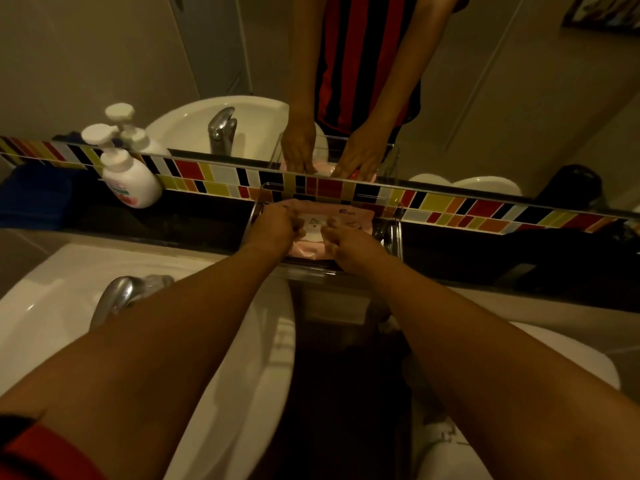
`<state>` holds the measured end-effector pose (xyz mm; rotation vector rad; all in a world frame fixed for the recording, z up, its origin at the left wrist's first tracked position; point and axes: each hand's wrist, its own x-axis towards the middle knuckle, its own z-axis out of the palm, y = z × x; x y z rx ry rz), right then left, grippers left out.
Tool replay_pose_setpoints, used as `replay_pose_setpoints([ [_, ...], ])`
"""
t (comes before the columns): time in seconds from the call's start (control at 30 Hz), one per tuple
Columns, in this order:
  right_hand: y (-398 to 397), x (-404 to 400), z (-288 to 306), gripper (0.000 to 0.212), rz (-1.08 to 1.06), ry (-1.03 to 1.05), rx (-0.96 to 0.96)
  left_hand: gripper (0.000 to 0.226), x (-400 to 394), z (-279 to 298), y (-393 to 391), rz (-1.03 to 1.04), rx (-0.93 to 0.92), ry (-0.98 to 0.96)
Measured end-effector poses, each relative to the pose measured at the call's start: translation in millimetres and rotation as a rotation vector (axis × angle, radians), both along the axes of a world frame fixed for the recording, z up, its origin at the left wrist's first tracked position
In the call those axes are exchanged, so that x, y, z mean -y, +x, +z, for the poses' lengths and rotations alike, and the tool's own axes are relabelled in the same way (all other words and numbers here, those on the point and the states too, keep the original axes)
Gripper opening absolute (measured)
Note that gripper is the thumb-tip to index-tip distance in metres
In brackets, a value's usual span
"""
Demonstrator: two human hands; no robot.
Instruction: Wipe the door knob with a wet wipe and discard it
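A pink pack of wet wipes (pixel 341 216) lies flat in a clear plastic tray (pixel 394 237) on the dark counter under the mirror. My left hand (pixel 277 225) rests on the pack's left side with its fingers curled over the edge. My right hand (pixel 349 244) is on the pack's near right part, fingertips pinched at the label flap in the middle. No loose wipe shows. The door knob is not in view.
A white sink (pixel 52 289) with a chrome tap (pixel 117 296) lies to the left below my arms. A white pump soap bottle (pixel 128 174) and a blue folded cloth (pixel 34 199) stand at the back left. A mirror above the coloured tile strip (pixel 450 202) reflects my arms. A white toilet lid (pixel 571 355) sits lower right.
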<state>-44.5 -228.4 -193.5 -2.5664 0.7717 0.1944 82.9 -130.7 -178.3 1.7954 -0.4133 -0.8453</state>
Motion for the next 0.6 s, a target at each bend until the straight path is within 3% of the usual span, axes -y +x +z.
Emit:
replay_pose_setpoints([
  [0.13, -1, -3, 13, 0.038, 0.065, -0.058, -0.049, 0.031, -1, 6, -5, -0.046, 0.110, 0.105],
  [0.27, -3, -16, 31, 0.035, 0.118, -0.242, -0.077, 0.032, -17, 19, -7, -0.208, 0.367, 0.253],
  [0.37, -5, -29, 49, 0.046, 0.066, -0.272, -0.024, 0.034, -40, 44, -3, -0.271, 0.689, 0.342],
  [0.5, -1, -53, 84, 0.049, 0.081, -0.272, 0.074, 0.034, -92, 89, 6, -0.336, 0.909, 0.408],
  [0.6, 10, -76, 117, 0.050, 0.141, -0.273, 0.160, 0.034, -141, 125, 22, -0.347, 0.974, 0.563],
])
